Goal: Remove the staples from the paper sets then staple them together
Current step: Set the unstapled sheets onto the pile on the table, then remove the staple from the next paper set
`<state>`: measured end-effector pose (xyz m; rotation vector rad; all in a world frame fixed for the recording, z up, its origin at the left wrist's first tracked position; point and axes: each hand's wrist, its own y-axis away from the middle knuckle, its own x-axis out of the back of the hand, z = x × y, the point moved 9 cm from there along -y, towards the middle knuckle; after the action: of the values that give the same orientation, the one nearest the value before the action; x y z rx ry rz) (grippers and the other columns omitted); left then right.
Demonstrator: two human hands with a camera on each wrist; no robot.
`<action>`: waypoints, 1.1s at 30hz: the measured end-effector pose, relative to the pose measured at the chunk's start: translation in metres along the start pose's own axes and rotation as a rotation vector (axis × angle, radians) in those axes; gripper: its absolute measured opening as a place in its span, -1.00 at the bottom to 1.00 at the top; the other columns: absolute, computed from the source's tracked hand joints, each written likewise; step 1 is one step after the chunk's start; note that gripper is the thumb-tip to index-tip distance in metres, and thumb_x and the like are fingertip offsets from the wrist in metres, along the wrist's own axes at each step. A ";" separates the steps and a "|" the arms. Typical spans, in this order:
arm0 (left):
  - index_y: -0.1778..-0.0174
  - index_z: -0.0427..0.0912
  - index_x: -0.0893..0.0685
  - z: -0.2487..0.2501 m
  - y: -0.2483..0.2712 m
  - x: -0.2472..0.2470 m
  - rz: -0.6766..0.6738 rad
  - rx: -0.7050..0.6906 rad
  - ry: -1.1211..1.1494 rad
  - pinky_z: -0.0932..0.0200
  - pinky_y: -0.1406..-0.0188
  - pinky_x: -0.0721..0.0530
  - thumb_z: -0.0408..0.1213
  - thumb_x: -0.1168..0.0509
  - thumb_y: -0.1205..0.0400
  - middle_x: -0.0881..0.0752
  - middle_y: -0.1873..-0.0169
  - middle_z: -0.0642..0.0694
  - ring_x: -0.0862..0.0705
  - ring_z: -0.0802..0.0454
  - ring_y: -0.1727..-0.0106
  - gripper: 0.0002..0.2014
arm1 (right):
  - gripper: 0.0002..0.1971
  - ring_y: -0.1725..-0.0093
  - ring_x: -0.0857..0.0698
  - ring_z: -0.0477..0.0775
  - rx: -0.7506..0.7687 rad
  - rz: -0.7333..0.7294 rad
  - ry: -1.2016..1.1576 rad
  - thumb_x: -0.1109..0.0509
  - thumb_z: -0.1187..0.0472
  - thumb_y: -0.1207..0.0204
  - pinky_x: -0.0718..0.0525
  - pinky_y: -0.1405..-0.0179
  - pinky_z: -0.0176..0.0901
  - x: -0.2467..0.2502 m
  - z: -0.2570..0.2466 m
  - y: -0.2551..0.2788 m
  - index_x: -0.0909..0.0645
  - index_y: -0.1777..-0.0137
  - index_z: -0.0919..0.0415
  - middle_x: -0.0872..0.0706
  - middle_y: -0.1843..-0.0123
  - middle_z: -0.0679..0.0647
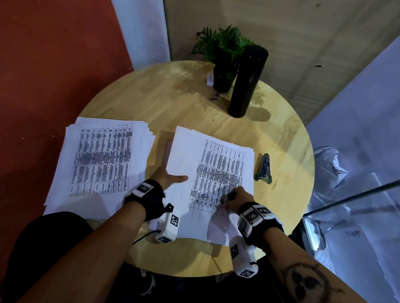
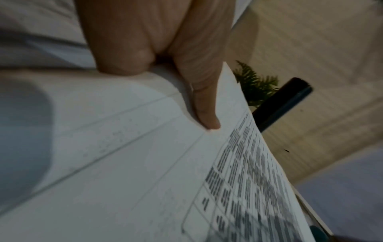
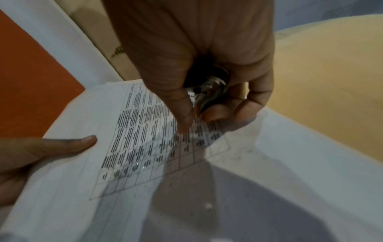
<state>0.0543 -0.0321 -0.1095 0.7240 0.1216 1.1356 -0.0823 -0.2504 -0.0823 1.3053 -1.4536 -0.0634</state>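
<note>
Two sets of printed table sheets lie on the round wooden table (image 1: 192, 100). The left paper set (image 1: 96, 159) lies untouched. My left hand (image 1: 176, 179) pinches the left edge of the right paper set (image 1: 212, 166), thumb (image 2: 205, 114) on top and fingers underneath. My right hand (image 1: 235, 196) rests on that set's near right part and grips a metal staple remover (image 3: 207, 91), whose tip is down by the printed grid (image 3: 145, 139). A dark stapler (image 1: 264, 166) with green ends lies just right of this set.
A tall black flask (image 1: 246, 82) and a potted green plant (image 1: 223, 50) stand at the table's far side, with a small white tag (image 1: 209, 79) beside the pot. A glass panel (image 1: 359, 194) runs close along the right. My knee (image 1: 51, 236) is at the near left.
</note>
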 end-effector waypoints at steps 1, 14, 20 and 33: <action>-0.49 -0.16 -0.45 0.013 0.010 0.004 0.025 -0.064 -0.021 -0.04 -0.33 -0.56 0.10 -0.71 -0.02 -0.64 -0.29 0.00 -0.62 -0.04 -0.28 0.11 | -0.57 -0.20 -0.59 0.25 0.002 0.028 -0.009 -0.32 0.12 -0.57 -0.50 0.04 -0.14 0.007 -0.001 0.002 -0.36 -0.32 0.35 -0.60 -0.25 0.29; 0.10 -0.21 -0.71 0.111 0.096 0.055 0.159 -0.369 0.341 0.09 -0.12 -0.64 -0.50 -0.51 -0.39 -0.80 0.33 0.09 -0.77 0.17 0.25 -0.77 | -0.74 -0.12 -0.54 0.19 0.747 0.810 -0.199 -0.47 0.19 -0.39 -0.46 0.00 -0.03 0.225 -0.136 0.139 -0.56 -0.02 0.27 -0.55 -0.19 0.24; 0.11 -0.18 -0.71 0.146 0.133 0.054 0.075 -0.486 0.381 0.37 0.18 -0.70 -0.57 -0.45 -0.42 -0.81 0.35 0.14 -0.78 0.27 0.25 -0.76 | -0.75 0.01 -0.67 0.13 0.876 0.697 -0.113 -0.50 0.22 -0.40 -0.55 0.10 -0.11 0.232 -0.173 0.188 -0.53 -0.01 0.20 -0.71 0.07 0.05; -0.52 -0.02 -0.24 0.308 0.277 0.130 0.490 -1.159 0.150 0.27 -0.23 -0.48 0.17 -0.64 0.01 -0.53 -0.26 -0.06 -0.52 0.11 -0.24 0.18 | -0.68 0.10 -0.71 0.16 0.935 0.735 -0.294 -0.44 0.12 -0.19 -0.69 0.09 0.28 0.272 -0.177 0.276 -0.44 0.25 -0.36 -0.63 0.28 -0.24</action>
<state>0.0305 -0.0018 0.3229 -0.3954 -0.5851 1.4692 -0.0699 -0.2345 0.3433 1.3937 -2.2672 1.0552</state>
